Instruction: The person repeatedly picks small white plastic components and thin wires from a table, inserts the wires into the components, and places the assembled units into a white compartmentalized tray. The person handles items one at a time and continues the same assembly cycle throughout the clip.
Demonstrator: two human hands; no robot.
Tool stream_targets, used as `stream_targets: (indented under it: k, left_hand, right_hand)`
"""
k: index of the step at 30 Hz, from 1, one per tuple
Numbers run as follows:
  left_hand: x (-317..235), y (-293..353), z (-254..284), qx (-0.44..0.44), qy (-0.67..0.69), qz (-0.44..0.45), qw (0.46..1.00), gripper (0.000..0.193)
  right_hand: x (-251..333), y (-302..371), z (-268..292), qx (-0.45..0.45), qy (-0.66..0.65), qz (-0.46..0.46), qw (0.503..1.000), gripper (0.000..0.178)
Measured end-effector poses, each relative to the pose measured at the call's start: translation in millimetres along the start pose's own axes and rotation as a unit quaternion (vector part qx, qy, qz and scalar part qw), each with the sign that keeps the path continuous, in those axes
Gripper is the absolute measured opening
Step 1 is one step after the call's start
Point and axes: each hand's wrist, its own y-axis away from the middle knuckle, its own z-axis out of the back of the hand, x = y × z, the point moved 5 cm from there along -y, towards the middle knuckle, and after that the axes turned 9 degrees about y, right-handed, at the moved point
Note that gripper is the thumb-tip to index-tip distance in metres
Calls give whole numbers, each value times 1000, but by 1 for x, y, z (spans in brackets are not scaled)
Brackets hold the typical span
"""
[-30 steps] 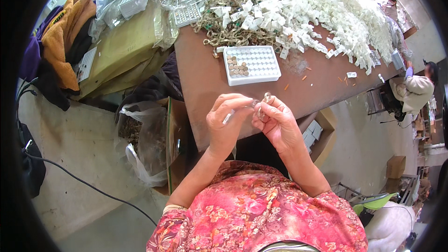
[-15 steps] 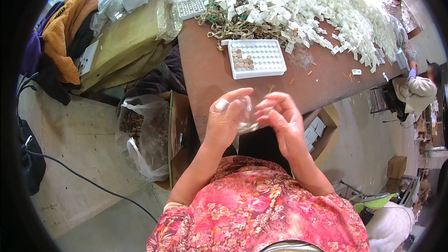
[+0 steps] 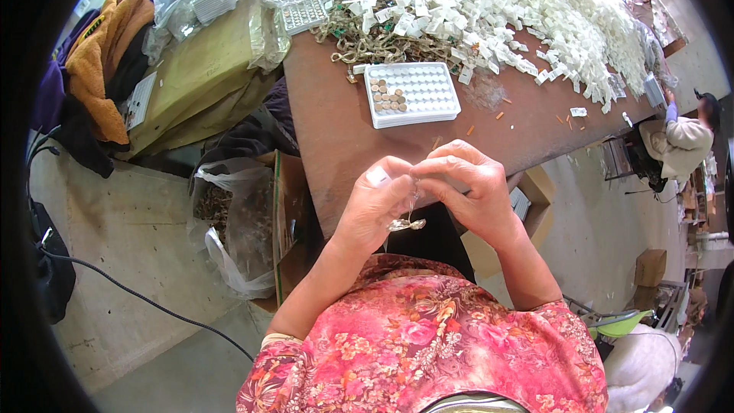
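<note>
My left hand [image 3: 367, 210] and my right hand [image 3: 475, 190] meet above the table's near edge, thumbs and fingertips closed together. A thin, see-through piece [image 3: 415, 197], strand or film, runs between the fingertips. Below it dangles a small shiny, pale-gold piece [image 3: 407, 224] whose exact kind I cannot make out. A white wrap or tape sits on a finger of my left hand. Beyond the hands lies a white tray [image 3: 437, 113] with rows of round pockets. Several round tan discs [image 3: 388, 96] fill pockets at its left side.
Cord bundles [image 3: 382, 40] and a heap of white tags [image 3: 520, 8] cover the far table [image 3: 329, 138]. Orange bits lie right of the tray. A plastic-lined box [image 3: 287, 222] stands left, an open carton [image 3: 539, 203] right. Another person [image 3: 679, 138] sits at far right.
My right hand has closed in and its fingertips now meet those of my left hand. The shiny piece hangs lower, below the fingers. The view has shifted slightly.
</note>
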Motion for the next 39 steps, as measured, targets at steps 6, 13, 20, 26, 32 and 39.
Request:
stream_targets:
  k: [6,13,20,26,32,39]
  left_hand:
    - [2,1,-7,39,38,28,998,18]
    - [2,1,-7,-22,22,29,999,28]
    - [0,1,-10,-18,13,22,1000,26]
    - [0,-2,-5,3,38,20,999,23]
    - [2,-5,8,-61,30,-39,997,16]
    - [15,-2,8,-45,23,-45,998,16]
  right_hand:
    - [-7,6,-2,13,-49,-75,996,18]
    - [-2,4,-2,56,-31,-11,998,41]
    - [-13,7,-8,57,-116,-82,988,32]
    - [-15,10,-10,40,-138,-152,978,32]
    - [3,10,3,-13,98,-39,994,27]
    - [-5,22,-22,-44,108,-97,988,19]
